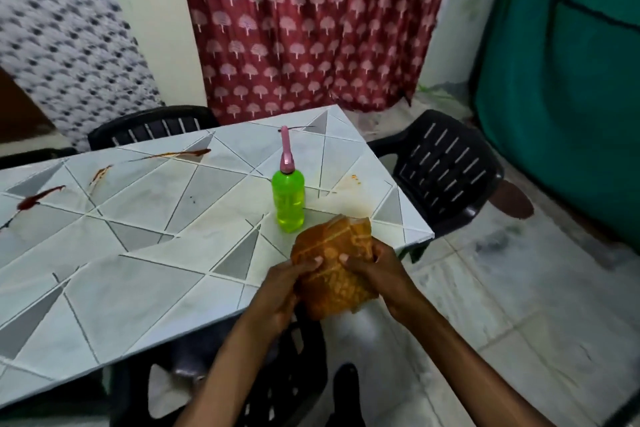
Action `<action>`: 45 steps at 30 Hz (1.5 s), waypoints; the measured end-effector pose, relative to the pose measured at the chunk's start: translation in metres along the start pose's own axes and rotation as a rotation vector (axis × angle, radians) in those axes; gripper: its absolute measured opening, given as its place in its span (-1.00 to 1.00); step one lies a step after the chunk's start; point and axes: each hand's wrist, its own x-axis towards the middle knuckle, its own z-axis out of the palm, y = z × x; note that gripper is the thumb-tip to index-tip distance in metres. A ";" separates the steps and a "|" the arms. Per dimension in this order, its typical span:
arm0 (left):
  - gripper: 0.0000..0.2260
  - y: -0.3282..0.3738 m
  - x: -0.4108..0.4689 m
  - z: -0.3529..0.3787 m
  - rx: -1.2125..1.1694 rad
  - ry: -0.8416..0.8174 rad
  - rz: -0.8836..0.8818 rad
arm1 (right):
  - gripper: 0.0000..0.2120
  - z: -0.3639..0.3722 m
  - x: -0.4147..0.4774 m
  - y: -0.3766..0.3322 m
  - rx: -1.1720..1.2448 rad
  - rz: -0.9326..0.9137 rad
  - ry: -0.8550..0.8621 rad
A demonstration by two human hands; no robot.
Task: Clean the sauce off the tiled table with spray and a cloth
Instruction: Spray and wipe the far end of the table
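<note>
While my hands, left (277,288) and right (377,267), clutch the cloth (332,267) together, folding a pad, the spray (288,198) waits mid-frame near sauce (38,199) at left.

Your left hand (277,289) and right hand (378,272) are bare. Both forearms are bare too, as far as the view shows them, and they look slim and long. The nails on your fingers (317,261) are cut short.
</note>
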 end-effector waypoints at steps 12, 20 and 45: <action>-0.81 0.007 0.113 0.073 0.087 0.339 0.138 | -0.60 -0.082 0.140 -0.012 -0.121 0.132 -0.256; -0.65 0.005 0.171 0.089 -0.011 0.483 0.178 | -0.63 -0.097 0.236 -0.022 -0.107 0.205 -0.513; -0.32 0.068 0.187 0.037 0.513 1.114 0.616 | -0.66 -0.022 0.347 -0.060 -0.055 0.328 -0.666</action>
